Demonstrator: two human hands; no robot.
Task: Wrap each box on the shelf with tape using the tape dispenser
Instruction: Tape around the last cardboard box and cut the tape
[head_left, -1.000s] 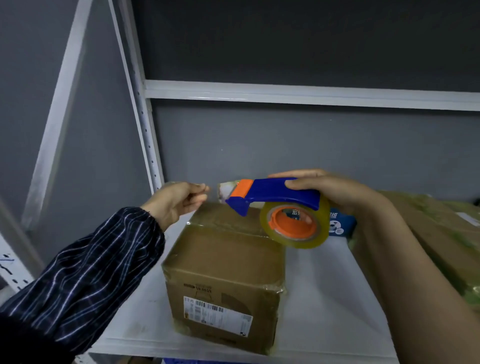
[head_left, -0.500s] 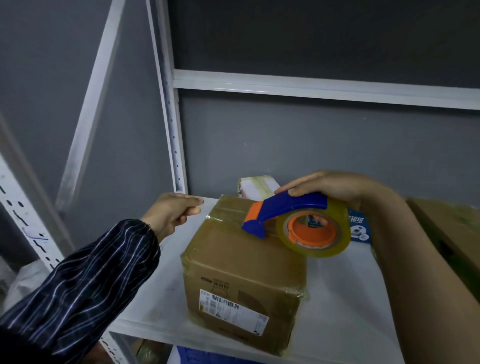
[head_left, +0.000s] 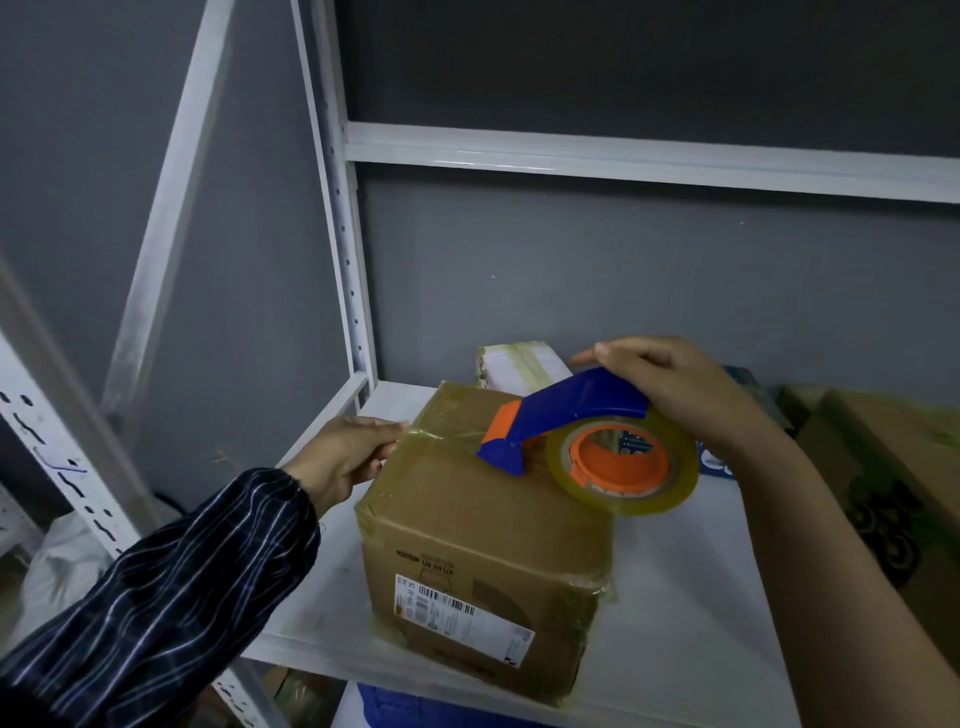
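Observation:
A brown cardboard box (head_left: 467, 530) with a barcode label stands on the white shelf (head_left: 675, 613), partly covered in clear tape. My right hand (head_left: 670, 384) grips the blue handle of the tape dispenser (head_left: 587, 436), whose orange-tipped nose rests on the box's top; its orange hub carries a clear tape roll. A strip of tape runs from the nose leftward across the top to the box's left edge. There my left hand (head_left: 348, 457) holds the tape end against the edge with curled fingers.
A small white taped parcel (head_left: 519, 361) sits behind the box. A blue packet (head_left: 717, 462) lies behind the dispenser. Large taped cartons (head_left: 893, 467) fill the shelf's right side. White uprights (head_left: 337, 208) frame the left; a blue crate (head_left: 405, 709) shows below.
The dispenser came down from above the box until its nose met the top. My left hand moved right to the box's left edge. The camera shifted left and closer.

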